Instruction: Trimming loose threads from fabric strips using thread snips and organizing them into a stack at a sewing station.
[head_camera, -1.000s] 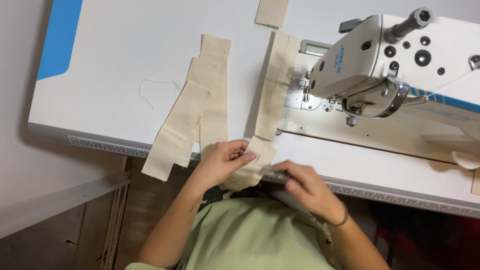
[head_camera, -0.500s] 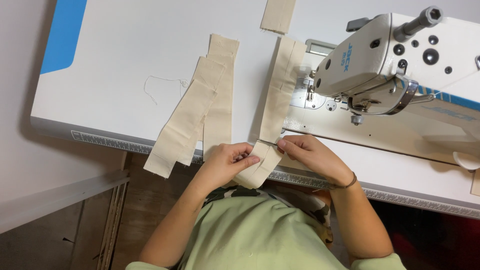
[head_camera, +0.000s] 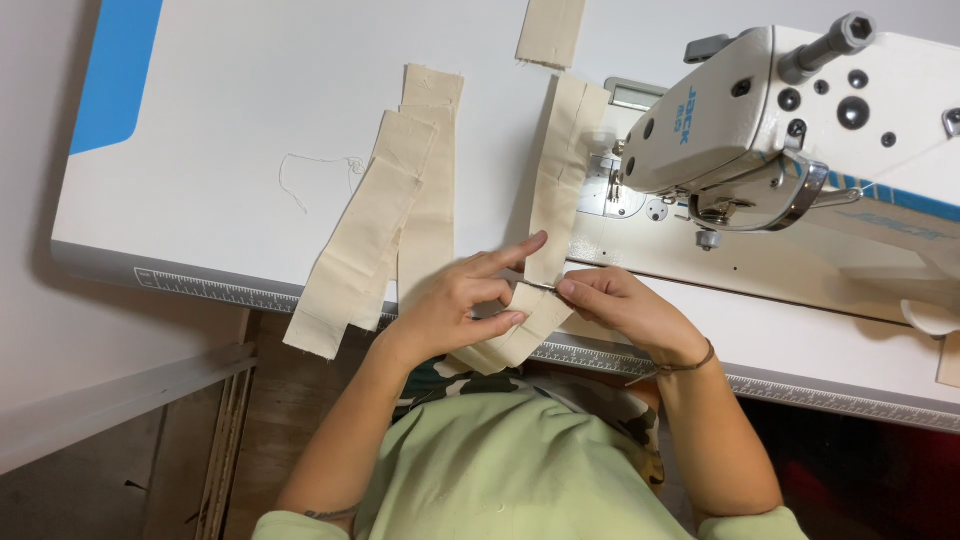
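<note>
Item count, head view:

- Sewing machine (head_camera: 800, 130): one, white.
- Tabletop (head_camera: 250, 130): one, white, with one blue corner patch (head_camera: 115, 70).
- Beige cloth strips: five visible. Two overlap at centre (head_camera: 370, 230) (head_camera: 432, 190), one runs to the machine (head_camera: 565, 170), one lies at the far edge (head_camera: 550, 30), one is folded at the near edge (head_camera: 515, 335).
- Loose thread (head_camera: 315, 175): one.
- Hands: two, left hand (head_camera: 455, 305) and right hand (head_camera: 615, 305).
- Wristband (head_camera: 685, 365): one.

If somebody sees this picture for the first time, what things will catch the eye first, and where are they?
The white sewing machine head at the upper right stands out first. At the near table edge, the left hand and the right hand pinch the folded lower end of a long beige fabric strip that runs up toward the needle. To their left, more beige strips lie overlapped on the white table.
</note>
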